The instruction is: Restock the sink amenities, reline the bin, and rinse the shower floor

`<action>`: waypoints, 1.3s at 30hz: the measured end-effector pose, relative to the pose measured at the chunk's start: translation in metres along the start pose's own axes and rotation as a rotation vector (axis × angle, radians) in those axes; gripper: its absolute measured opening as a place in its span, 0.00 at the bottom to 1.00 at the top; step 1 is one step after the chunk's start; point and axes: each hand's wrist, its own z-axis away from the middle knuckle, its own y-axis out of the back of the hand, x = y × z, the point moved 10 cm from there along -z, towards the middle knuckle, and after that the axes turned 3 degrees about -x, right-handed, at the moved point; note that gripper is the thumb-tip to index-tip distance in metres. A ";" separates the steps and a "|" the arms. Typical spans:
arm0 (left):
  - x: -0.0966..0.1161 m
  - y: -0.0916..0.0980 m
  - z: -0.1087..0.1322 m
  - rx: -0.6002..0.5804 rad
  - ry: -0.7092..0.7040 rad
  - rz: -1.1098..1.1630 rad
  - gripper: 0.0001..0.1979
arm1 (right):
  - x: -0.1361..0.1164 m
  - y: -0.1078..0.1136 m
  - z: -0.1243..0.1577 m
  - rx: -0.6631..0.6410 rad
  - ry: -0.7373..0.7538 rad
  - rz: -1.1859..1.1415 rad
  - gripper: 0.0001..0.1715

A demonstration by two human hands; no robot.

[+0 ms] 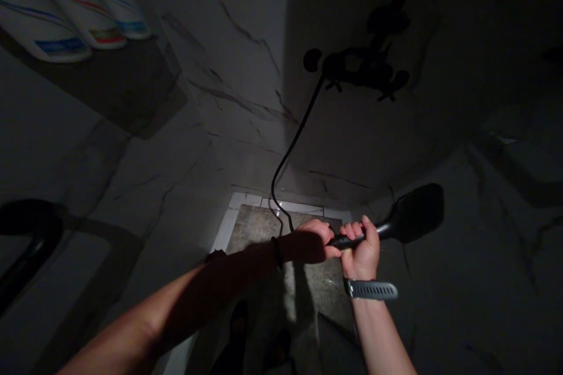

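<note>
A black hand-held shower head (417,212) extends to the right from my two hands, its broad rounded head tilted slightly up. My right hand (361,251) is wrapped around its handle, below the head; a grey watch strap (373,289) circles that wrist. Beside it, my left hand (313,239) is closed at the lower end of the handle, where the hose (285,158) reaches the hands. The joint between hose and handle is hidden by my left hand. A dark band (277,252) is on my left wrist.
A black shower mixer (358,67) is mounted on the marbled wall (237,99). Several white bottles (53,17) stand on a shelf at upper left. A black curved bar (37,234) juts in at left. Feet stand on the dim grey floor (255,228).
</note>
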 end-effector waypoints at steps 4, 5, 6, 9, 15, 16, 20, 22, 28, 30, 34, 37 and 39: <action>0.009 -0.004 0.000 0.020 -0.042 -0.183 0.17 | -0.009 0.005 -0.001 0.047 0.089 0.028 0.22; 0.008 -0.003 -0.001 0.030 -0.048 -0.176 0.16 | -0.009 0.005 -0.002 0.046 0.091 0.045 0.22; 0.005 -0.002 -0.002 0.039 -0.049 -0.145 0.15 | -0.007 0.005 -0.004 0.036 0.078 0.063 0.22; -0.011 -0.005 -0.006 -0.085 0.002 0.152 0.16 | 0.003 0.002 -0.008 -0.032 -0.031 0.061 0.27; -0.015 -0.026 -0.004 -0.452 0.160 0.692 0.11 | 0.011 -0.013 -0.010 -0.135 -0.192 -0.038 0.33; -0.014 -0.027 -0.005 -0.430 0.168 0.710 0.10 | 0.010 -0.014 -0.009 -0.133 -0.182 -0.039 0.34; -0.017 -0.024 -0.015 -0.193 0.134 0.449 0.11 | 0.002 -0.013 -0.007 -0.091 -0.067 0.022 0.32; -0.016 -0.022 -0.020 -0.035 0.067 0.144 0.13 | 0.001 -0.010 -0.005 -0.062 -0.015 0.046 0.30; -0.017 -0.031 -0.019 0.341 -0.021 -0.303 0.16 | 0.005 0.007 -0.004 0.046 0.099 0.055 0.22; -0.019 -0.031 -0.019 0.423 0.002 -0.357 0.14 | 0.005 0.011 -0.005 0.074 0.148 0.049 0.20; -0.022 -0.026 -0.025 0.411 0.079 -0.377 0.12 | 0.008 0.019 -0.012 0.139 0.158 0.061 0.17; -0.028 -0.025 -0.028 0.198 0.097 -0.186 0.12 | 0.012 0.019 -0.017 0.119 0.037 0.059 0.17; -0.032 -0.031 -0.025 -0.043 0.093 0.093 0.16 | 0.011 0.016 -0.019 0.095 -0.041 0.008 0.18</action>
